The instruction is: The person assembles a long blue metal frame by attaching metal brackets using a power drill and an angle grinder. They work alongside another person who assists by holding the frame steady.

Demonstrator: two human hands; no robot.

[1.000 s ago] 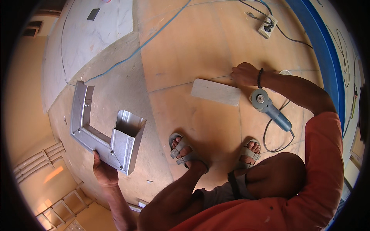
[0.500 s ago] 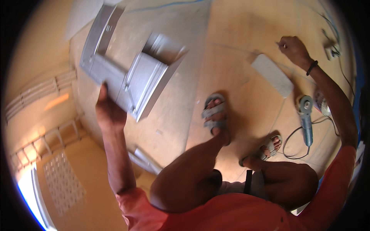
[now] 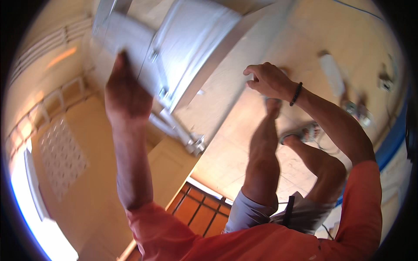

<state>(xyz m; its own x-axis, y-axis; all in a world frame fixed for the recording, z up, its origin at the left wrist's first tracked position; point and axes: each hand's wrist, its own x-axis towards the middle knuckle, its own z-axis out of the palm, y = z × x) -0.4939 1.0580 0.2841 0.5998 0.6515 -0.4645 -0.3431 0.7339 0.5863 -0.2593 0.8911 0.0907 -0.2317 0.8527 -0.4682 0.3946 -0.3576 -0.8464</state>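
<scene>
A large silvery aluminium profile piece [image 3: 198,32] with wide flat sides and screwed joints is raised at the upper left, blurred by motion. My left hand [image 3: 128,91] grips its lower edge, the thumb lying against the flat face and the other fingers hidden. To the right of it, apart from the metal, my right hand [image 3: 272,80] hangs in the air with its index finger and thumb parted and the other fingers bent. I make out nothing in it.
Metal bars [image 3: 176,126] lie below the profile piece. A pale slab [image 3: 332,74] and a blurred angle grinder [image 3: 350,108] are on the tiled floor at right, with a socket block [image 3: 385,80] farther off. An orange floor with dark bars [image 3: 202,211] shows beyond a ledge.
I have risen from a squat. The profile piece has come up closer in my left hand. My right hand has swung left toward it, and its fingers have loosened.
</scene>
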